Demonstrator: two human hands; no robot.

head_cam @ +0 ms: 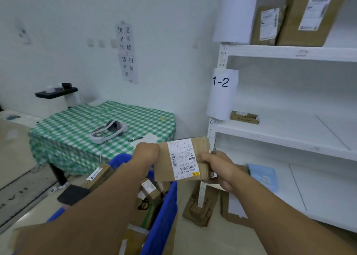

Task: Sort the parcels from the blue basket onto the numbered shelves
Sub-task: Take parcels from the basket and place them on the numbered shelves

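I hold a small brown cardboard parcel (183, 159) at chest height, its white label facing me with "1-2" handwritten upside down. My left hand (145, 154) grips its left end and my right hand (217, 168) grips its right end. Below my arms stands the blue basket (166, 212) with several more brown parcels inside. To the right is the white shelf unit (289, 136). A paper tag reads 1-2 (221, 81) beside the middle shelf, where one flat parcel (244, 117) lies. Two large boxes (301, 16) stand on the top shelf.
A table with a green checked cloth (100, 127) stands at the left, with a white headset (108, 132) and a pen on it. A light blue parcel (263, 175) lies on the lowest shelf. Flattened cardboard (201, 206) lies on the floor by the shelf post.
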